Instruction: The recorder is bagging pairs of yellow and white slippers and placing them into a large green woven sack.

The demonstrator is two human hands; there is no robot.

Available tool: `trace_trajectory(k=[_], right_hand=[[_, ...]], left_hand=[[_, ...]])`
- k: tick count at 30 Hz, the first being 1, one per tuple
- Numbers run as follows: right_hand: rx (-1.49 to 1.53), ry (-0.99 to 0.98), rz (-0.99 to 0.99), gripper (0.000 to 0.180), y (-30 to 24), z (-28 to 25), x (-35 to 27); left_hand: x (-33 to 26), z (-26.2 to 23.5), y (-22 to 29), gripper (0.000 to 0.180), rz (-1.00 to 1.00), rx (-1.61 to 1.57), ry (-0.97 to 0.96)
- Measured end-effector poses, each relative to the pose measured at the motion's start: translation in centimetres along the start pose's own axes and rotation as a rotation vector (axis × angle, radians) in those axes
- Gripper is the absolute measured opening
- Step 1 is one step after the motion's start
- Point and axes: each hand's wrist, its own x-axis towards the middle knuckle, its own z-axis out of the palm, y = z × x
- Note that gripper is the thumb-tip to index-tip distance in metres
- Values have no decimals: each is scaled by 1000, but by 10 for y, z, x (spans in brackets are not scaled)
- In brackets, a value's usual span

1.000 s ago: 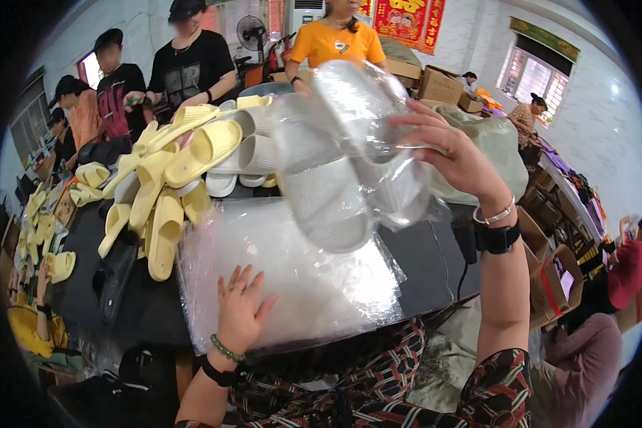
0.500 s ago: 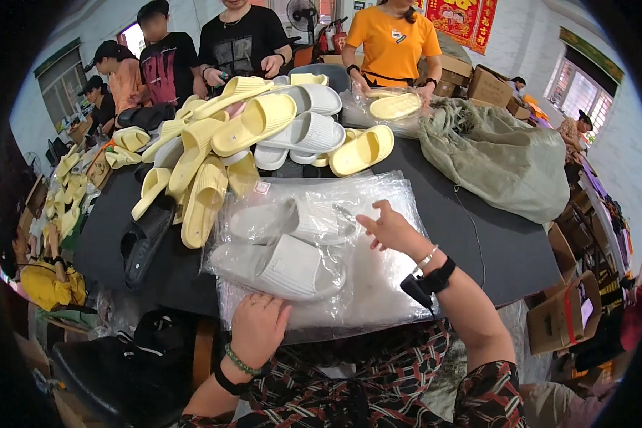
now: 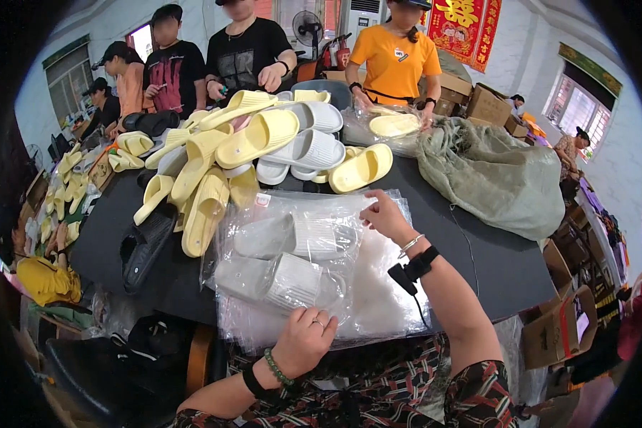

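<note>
Directly in front of the person, a clear plastic bag (image 3: 292,264) holding a pair of grey slippers (image 3: 282,260) is lying flat on a stack of empty clear bags (image 3: 385,299) on the dark tabletop (image 3: 478,242). The slippers are lying side by side, their long axes running from nine o'clock to three o'clock.

The left hand (image 3: 305,341) is resting at the bag's six o'clock edge, palm down, fingers (image 3: 315,322) curled together and pressing on the plastic; whether they are pinching it is unclear. The right hand (image 3: 384,214) is reaching across to the bag's far corner at about one o'clock, wrist bent, fingers closed on the plastic edge. So the bagged slippers are lying between the two hands, with the left hand nearer to them.

Beyond the bag, toward eleven and twelve o'clock, a heap of yellow and white slippers (image 3: 257,150) is piled up, with a black slipper (image 3: 144,246) at nine o'clock. A grey-green sack (image 3: 499,178) is slumping at two o'clock. Other people are standing along the far side of the tabletop.
</note>
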Motion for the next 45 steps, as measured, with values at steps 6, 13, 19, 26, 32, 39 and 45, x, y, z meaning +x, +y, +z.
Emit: trace_trajectory(k=[6, 13, 19, 26, 32, 39, 45], right_hand=[[-135, 92, -217, 42, -28, -39, 21], [-474, 148, -283, 36, 12, -86, 32], [-585, 56, -309, 61, 22, -87, -3], [-621, -458, -368, 142, 8, -82, -79], [-751, -547, -134, 164, 42, -67, -92], [-902, -502, -124, 167, 29, -61, -101], [-870, -525, -122, 166, 42, -64, -115]], left_hand=[[54, -20, 23, 30, 141, 63, 202], [115, 65, 67, 24, 201, -15, 150], [116, 109, 67, 19, 128, -59, 51], [90, 28, 55, 35, 2, -274, 194], [63, -31, -67, 35, -461, -73, 439], [45, -19, -158, 65, -1120, -828, -210], [63, 10, -153, 76, -1184, -903, -261]])
